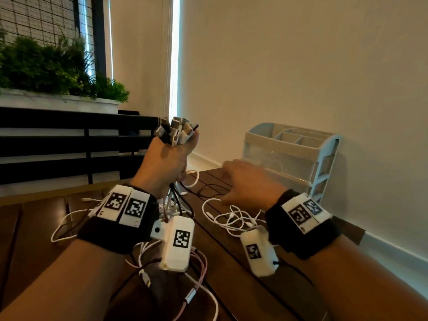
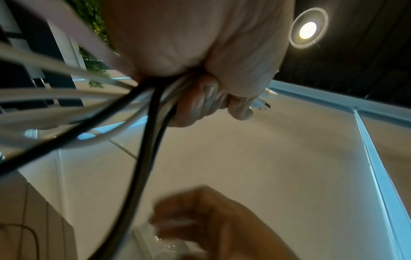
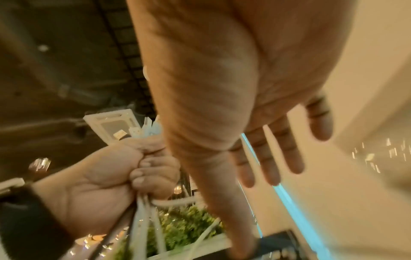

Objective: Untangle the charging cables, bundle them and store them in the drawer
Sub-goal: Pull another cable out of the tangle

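Several charging cables (image 1: pixel 177 133) are gathered in the left hand (image 1: pixel 165 163), whose fingers (image 3: pixel 142 173) curl tightly round the bunch; the plug ends stick up above the fist while black and white cords hang below it onto the wooden table (image 1: pixel 231 251). How many cables are in the fist cannot be counted, since the fingers hide their middles and the plugs overlap. More loose white cable (image 1: pixel 231 216) lies tangled on the table, just in front of the drawer organizer (image 1: pixel 291 156), partly hidden by the wrist-worn cameras.

Motion blur smears the right hand (image 1: pixel 250 186) in the head view; the right wrist view shows its fingers (image 3: pixel 286 149) straight and slightly spread, holding nothing, between the fist and the organizer. Whether it touches the organizer cannot be told.

Open compartments on top of the organizer look bare, and its clear drawers, closed, show no contents that can be made out; its lower right side is cut off by the right wrist.
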`<move>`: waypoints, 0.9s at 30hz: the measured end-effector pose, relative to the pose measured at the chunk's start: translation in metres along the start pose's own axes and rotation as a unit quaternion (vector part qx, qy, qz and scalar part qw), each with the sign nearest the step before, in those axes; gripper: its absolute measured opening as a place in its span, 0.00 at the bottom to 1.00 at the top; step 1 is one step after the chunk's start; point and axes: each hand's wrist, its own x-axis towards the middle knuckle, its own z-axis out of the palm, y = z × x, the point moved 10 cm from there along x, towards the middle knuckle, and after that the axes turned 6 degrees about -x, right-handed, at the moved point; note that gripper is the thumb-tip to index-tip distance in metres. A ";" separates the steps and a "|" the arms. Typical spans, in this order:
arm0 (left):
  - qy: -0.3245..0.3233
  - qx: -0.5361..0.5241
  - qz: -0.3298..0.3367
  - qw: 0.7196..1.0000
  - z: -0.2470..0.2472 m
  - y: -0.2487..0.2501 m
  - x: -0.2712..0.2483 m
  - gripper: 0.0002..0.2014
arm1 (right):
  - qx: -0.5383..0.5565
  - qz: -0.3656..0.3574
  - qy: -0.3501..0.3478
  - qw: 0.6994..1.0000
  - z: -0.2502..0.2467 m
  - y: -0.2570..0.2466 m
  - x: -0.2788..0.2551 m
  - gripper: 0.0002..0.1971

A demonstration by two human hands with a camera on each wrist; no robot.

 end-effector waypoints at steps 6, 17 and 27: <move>0.031 0.090 0.049 0.994 -0.021 0.037 0.000 0.11 | 0.191 -0.109 -0.104 0.970 0.045 -0.031 0.011 0.10; 0.051 0.293 0.107 0.949 -0.022 0.041 -0.003 0.10 | 0.111 -0.013 -0.054 0.992 0.016 0.031 0.021 0.12; -0.049 0.362 0.012 0.931 0.015 -0.018 -0.006 0.12 | 0.288 -0.052 0.019 0.956 -0.019 -0.014 0.022 0.08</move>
